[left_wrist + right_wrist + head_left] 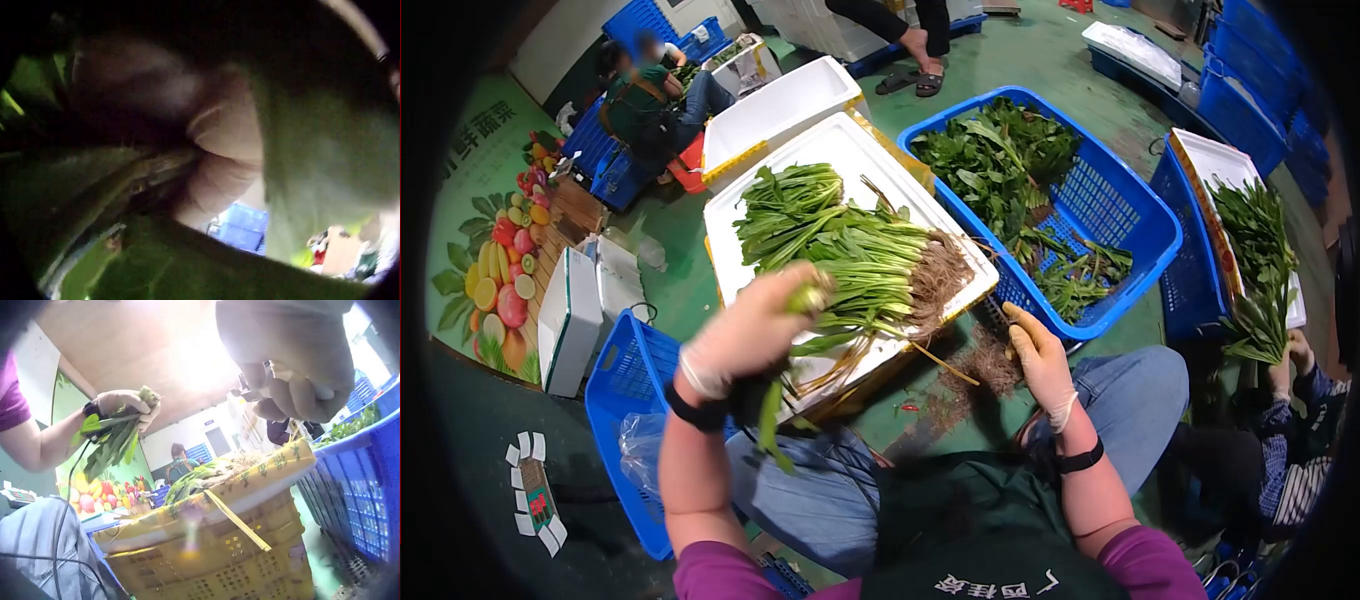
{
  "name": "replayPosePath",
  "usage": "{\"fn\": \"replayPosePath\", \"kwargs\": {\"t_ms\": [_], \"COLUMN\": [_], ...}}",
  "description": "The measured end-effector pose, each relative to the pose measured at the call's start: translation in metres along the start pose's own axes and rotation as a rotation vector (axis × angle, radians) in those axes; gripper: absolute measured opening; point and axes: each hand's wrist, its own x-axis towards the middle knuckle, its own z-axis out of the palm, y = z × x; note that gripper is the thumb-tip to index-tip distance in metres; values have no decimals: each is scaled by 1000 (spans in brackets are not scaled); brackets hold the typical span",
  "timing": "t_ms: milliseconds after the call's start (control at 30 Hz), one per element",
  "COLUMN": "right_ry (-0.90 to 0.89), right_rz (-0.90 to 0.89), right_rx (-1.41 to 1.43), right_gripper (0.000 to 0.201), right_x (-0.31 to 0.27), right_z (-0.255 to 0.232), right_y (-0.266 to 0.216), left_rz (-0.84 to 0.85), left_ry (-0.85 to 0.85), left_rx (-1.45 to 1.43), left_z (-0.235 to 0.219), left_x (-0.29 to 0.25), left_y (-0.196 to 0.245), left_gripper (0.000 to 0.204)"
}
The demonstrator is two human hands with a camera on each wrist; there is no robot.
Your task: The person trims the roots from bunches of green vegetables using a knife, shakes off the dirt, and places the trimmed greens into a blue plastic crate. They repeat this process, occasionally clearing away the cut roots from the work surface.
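Gripped in the left hand [750,325] is a bunch of greens [112,447], its pale cut-looking ends at the top and leaves hanging below, left of the white foam lid [725,225]. Leaves fill much of the left wrist view around the curled fingers [228,125]. On the lid lie leafy greens [860,260] with brown roots [940,280] toward the right. The right hand [1045,370] is off the lid's right corner, fingers curled in the right wrist view, pinching a small dark item [245,389] too unclear to name.
A blue basket [1145,215] with loose greens stands right of the lid. Root scraps [980,370] lie on the floor below. Another blue basket [625,400] with a plastic bag is at left. At far right, another person's hands [1290,365] hold greens.
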Motion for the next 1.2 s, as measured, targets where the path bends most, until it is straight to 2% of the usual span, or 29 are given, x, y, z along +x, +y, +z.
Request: {"fn": "replayPosePath", "kwargs": {"t_ms": [67, 133, 167, 233, 300, 333, 400, 433, 467, 500, 567, 700, 767, 800, 833, 900, 933, 1067, 1133, 1200], "right_ry": [-21, -32, -28, -42, -29, -25, -10, -7, -14, -23, -39, -78, -73, -66, -54, -68, -86, -87, -88, -88], "right_rz": [-9, -38, -34, -2, 16, 26, 30, 40, 36, 31, 36, 67, 68, 64, 64, 75, 125, 100, 71, 71], "right_rx": [47, 38, 41, 12, 40, 47, 76, 84, 58, 30, 5, 15, 2, -12, -15, -1, -5, 2, 48, 47], "right_gripper": [38, 38, 38, 38, 38, 38, 38, 38, 38, 38, 38, 37, 36, 35, 35, 35, 35, 35, 35, 35], "right_x": [4, 7, 8, 10, 13, 13, 13, 12, 13, 13, 12, 12, 6, 5, 5, 4, 4, 13, 15, 15], "right_z": [9, 14, 15, 15, 12, 10, 10, 10, 11, 11, 14, 22, 24, 24, 24, 25, 24, 26, 27, 30], "right_y": [10, 13, 12, 7, 6, 6, 12, 14, 15, 16, 22, 22, 27, 28, 28, 31, 32, 33, 36, 36], "left_rz": [15, 8, -88, 124, -66, 69, 281, 344, 371, 277, 330, 302, 293, 306, 318, 208, 285, 386, 377, 368], "left_ry": [43, 219, 229, 385, 384, 395, 366, 289, 224, 106, 140, 120, 183, 251, 251, 186, 287, 301, 293, 327], "left_rx": [148, 533, 573, 822, 986, 919, 669, 517, 544, 607, 752, 826, 920, 942, 938, 767, 730, 673, 589, 453], "left_z": [-35, -55, -60, -50, -23, -11, 20, 37, 55, 70, 97, 121, 132, 137, 140, 138, 139, 121, 113, 103], "left_x": [26, 68, 88, 118, 128, 129, 115, 103, 90, 77, 59, 66, 71, 76, 77, 76, 72, 80, 83, 83], "left_y": [-10, -43, -49, -84, -86, -92, -91, -81, -75, -61, -48, -76, -88, -92, -98, -91, -91, -97, -113, -107], "left_gripper": [18, 21, 40, 70, 92, 88, 59, 50, 47, 59, 73, 86, 89, 85, 85, 72, 62, 55, 53, 46]}}
